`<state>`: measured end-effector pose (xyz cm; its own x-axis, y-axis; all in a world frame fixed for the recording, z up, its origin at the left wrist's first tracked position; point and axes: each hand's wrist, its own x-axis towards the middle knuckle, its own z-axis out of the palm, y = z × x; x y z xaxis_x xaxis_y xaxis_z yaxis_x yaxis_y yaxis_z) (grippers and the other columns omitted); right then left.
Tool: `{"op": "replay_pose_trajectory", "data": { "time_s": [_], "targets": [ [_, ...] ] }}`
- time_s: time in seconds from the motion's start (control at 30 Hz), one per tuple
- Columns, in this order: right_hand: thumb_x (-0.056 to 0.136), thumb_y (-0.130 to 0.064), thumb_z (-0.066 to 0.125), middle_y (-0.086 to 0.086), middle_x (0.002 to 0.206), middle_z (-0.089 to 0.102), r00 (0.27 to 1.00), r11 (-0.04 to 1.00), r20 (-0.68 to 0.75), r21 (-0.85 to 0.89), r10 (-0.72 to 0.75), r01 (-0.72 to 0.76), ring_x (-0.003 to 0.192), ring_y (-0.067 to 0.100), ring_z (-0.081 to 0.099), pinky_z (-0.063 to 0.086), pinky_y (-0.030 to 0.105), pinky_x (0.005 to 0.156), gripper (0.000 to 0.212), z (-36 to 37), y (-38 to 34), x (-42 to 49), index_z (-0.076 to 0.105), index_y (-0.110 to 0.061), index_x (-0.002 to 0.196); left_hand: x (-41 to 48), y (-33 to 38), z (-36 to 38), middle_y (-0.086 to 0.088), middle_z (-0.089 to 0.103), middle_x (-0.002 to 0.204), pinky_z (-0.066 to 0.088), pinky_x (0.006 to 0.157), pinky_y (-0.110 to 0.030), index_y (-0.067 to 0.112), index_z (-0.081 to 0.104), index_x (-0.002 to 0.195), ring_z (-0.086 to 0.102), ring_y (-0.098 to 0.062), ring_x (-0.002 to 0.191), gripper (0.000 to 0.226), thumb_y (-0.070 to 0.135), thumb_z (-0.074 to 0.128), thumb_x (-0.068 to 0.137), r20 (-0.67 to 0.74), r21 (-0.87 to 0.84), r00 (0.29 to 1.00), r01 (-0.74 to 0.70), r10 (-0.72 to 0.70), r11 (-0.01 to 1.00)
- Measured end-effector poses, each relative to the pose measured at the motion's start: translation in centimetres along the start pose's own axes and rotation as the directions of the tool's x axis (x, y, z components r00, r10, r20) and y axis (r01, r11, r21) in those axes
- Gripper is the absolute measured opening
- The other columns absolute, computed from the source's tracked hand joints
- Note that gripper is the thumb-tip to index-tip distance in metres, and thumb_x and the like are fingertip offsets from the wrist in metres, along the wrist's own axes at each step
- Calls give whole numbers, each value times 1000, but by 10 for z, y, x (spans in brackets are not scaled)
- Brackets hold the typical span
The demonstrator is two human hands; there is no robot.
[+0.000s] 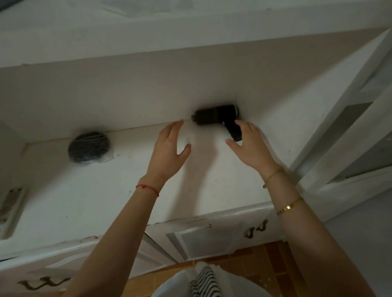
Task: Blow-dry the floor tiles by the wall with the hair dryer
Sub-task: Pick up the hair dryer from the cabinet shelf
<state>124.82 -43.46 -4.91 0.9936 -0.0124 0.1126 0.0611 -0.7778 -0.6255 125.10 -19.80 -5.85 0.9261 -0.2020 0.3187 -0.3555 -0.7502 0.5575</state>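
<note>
Your dryer [216, 114] lies on the white surface [124, 186], pushed back against the wall at the rear. Its black barrel runs sideways, long axis parallel to the wall; one end points toward your left, the other sits at the right, though blur keeps you from telling which end is the nozzle. The handle [234, 130] angles off the right end of the barrel, back toward you and slightly to the right.

Your right hand [250, 143] is at the handle, fingers spread and the grip wide open, thumb stretched out to the left. It sits just beside the handle, perhaps brushing it, but has hold of nothing. Your left hand [170, 147] hovers over the surface just left of the barrel's left end, also wide open, fingers reaching toward the wall, holding nothing.

Well to the left, a dark round bundle in clear wrap [89, 147] rests on the same surface, near the wall. Below the front edge you can see cabinet doors [206, 238] and orange-brown floor tiles [260, 265].
</note>
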Motion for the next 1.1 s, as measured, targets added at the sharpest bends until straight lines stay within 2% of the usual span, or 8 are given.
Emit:
{"op": "replay_pose_trajectory", "data": {
  "time_s": [0.23, 0.4, 0.6, 0.73, 0.93, 1.1],
  "targets": [
    [97, -26, 56, 18, 153, 39, 996, 990, 41, -118, 78, -73, 141, 34, 32, 28, 38, 115, 63, 14, 11, 47, 31, -2, 150, 62, -16, 33, -16, 40, 152, 32, 114, -37, 7, 35, 151, 39, -32, 139, 67, 17, 65, 91, 79, -56, 991, 115, -110, 992],
    [95, -22, 55, 22, 138, 52, 986, 983, 65, -112, 154, -146, 127, 39, 48, 42, 42, 105, 52, 21, 19, 69, 43, 1, 141, 97, -22, 54, -14, 39, 153, 28, 113, -27, 9, 33, 152, 39, -28, 141, 71, 17, 67, 90, 135, -139, 965, 244, -225, 960],
    [98, -20, 52, 21, 137, 52, 980, 976, 58, -116, 192, -184, 124, 36, 51, 44, 38, 101, 45, 28, 20, 82, 45, 0, 138, 126, -25, 70, -18, 39, 152, 26, 108, -24, 6, 31, 151, 40, -31, 139, 71, 15, 66, 90, 165, -125, 947, 296, -274, 947],
    [97, -12, 52, 21, 138, 52, 975, 969, 45, -127, 217, -210, 125, 37, 51, 42, 37, 101, 45, 31, 22, 87, 44, 0, 139, 137, -29, 76, -21, 43, 148, 28, 107, -25, 3, 34, 149, 44, -33, 136, 70, 13, 68, 89, 188, -116, 937, 319, -295, 941],
    [94, -3, 51, 22, 146, 45, 970, 965, 60, -134, 236, -227, 132, 38, 46, 38, 37, 107, 56, 31, 25, 89, 34, -1, 147, 145, -31, 82, -21, 59, 133, 38, 94, -26, 2, 51, 136, 55, -35, 123, 56, 12, 71, 85, 205, -127, 925, 349, -320, 929],
    [91, 0, 52, 21, 140, 52, 969, 968, 21, -57, 248, -246, 128, 37, 51, 44, 38, 104, 55, 30, 23, 87, 39, -2, 145, 145, -31, 82, -21, 60, 131, 44, 98, -34, 2, 51, 135, 58, -35, 120, 57, 12, 73, 83, 195, -179, 923, 365, -330, 914]
  ]
}}
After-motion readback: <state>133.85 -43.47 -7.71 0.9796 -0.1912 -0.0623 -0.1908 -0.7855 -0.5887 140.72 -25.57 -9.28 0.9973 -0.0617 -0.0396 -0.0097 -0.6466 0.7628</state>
